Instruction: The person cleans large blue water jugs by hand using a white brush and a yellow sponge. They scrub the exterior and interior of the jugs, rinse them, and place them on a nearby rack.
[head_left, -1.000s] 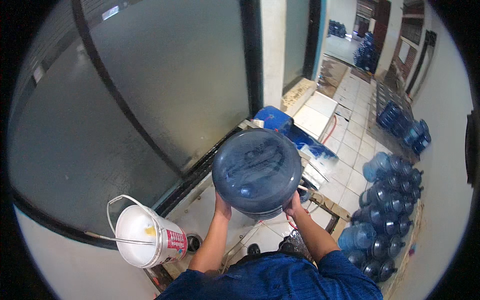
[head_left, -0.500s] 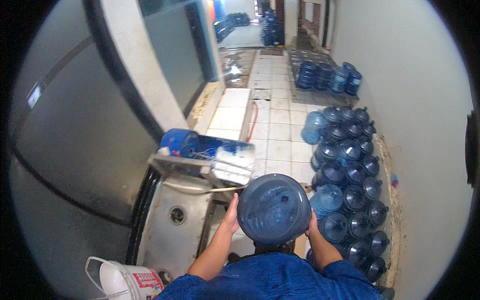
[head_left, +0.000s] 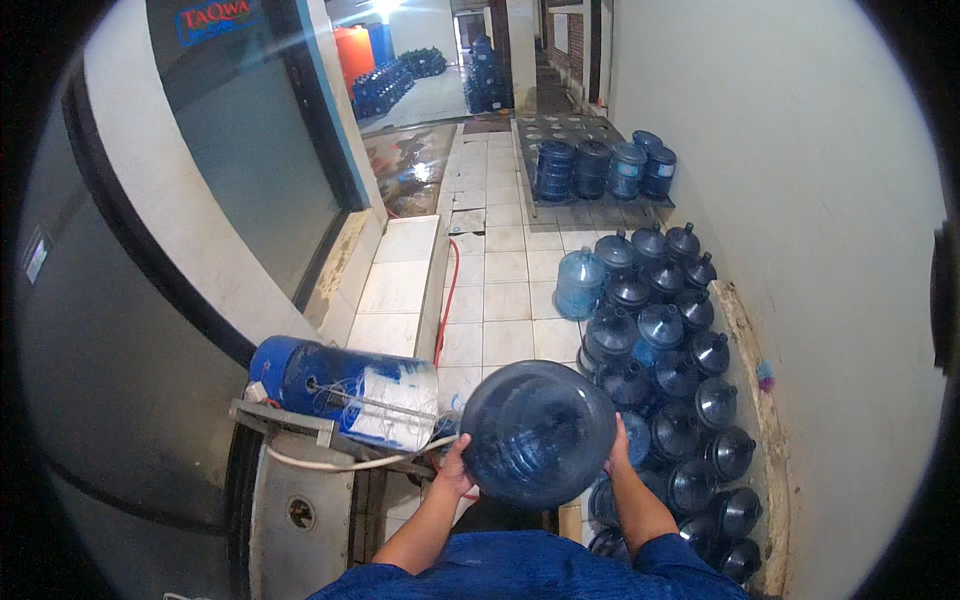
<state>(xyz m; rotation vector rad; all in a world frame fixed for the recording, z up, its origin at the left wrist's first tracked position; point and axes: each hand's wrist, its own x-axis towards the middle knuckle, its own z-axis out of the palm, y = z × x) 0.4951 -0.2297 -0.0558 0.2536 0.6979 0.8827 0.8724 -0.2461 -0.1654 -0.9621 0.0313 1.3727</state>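
Between my hands I hold a large blue see-through water jug (head_left: 540, 435), its round bottom turned up toward me. My left hand (head_left: 456, 466) grips the jug's left side, and my right hand (head_left: 617, 446) presses against its right side. The jug's neck is hidden beneath its body. Just left of it lies a blue drum (head_left: 290, 378) on its side, with a white patch and a pale hose (head_left: 350, 465) in front. To the right, rows of similar jugs (head_left: 675, 435) stand upright on the floor.
A steel sink (head_left: 300, 550) is at my lower left. White tiled floor (head_left: 507, 300) runs ahead past a tiled step (head_left: 390, 275) and a red hose (head_left: 447, 300). Several jugs stand on a low dark rack (head_left: 525, 150) farther off. A pale wall (head_left: 800, 200) bounds the right side.
The view has shifted toward the left and raised, showing more of the far room. The jug stays between both hands, now tilted a little differently. The white bucket has nearly left the view.
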